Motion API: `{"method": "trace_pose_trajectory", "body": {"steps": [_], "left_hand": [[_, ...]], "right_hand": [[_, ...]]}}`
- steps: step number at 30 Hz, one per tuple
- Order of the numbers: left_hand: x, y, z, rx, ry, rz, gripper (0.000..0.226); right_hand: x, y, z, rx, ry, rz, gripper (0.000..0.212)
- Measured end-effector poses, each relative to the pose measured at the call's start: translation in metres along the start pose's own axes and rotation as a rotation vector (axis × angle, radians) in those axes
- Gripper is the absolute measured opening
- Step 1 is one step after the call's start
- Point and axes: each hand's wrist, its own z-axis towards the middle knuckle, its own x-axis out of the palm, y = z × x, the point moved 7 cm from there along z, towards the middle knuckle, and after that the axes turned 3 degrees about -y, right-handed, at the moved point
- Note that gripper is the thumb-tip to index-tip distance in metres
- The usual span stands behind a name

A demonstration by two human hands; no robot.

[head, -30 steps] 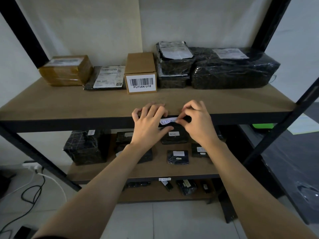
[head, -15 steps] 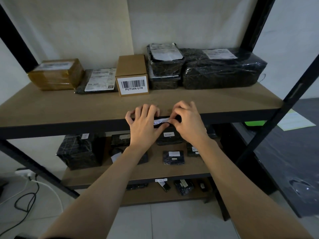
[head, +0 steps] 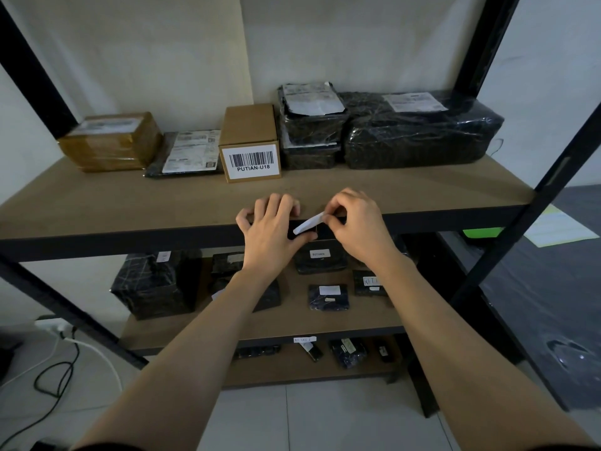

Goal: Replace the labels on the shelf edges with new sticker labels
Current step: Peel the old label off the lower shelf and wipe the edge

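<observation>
1. Pale wall [head: 162,60] stands behind a black-framed rack [head: 486,43] with brown boards; grey tiled floor [head: 253,418] lies below.
2. Top board [head: 130,203]: a box [head: 249,148] marked PUTIAN-U18 sits at 12 o'clock from the hands, a brown parcel [head: 110,141] at 10 o'clock, and black parcels [head: 419,131] at 1 o'clock.
3. Edge [head: 130,237]: black strip along the top board's front.
4. Label [head: 307,225]: white strip between the two hands, tilted. Its low end sits at the edge and its high end is raised toward 1 o'clock.
5. Left hand [head: 270,232]: fingers spread and lying over the board's front, thumb touching the label's low end. It grips nothing.
6. Right hand [head: 354,226]: thumb and forefinger pinch the label's high end, with the other fingers curled.
7. Lower board [head: 260,327], at 6 o'clock: small black packets [head: 320,258], one marked RETURN. A second label [head: 304,339] is on its front.
</observation>
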Motion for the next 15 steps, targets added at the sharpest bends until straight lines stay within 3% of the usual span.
{"method": "trace_pose_trajectory", "body": {"steps": [15], "left_hand": [[-0.0019,0.0047,0.0019,0.040,0.106,-0.072,0.039]], "right_hand": [[-0.0020,-0.0034,-0.0011,0.034,-0.082,0.058,0.003]]}}
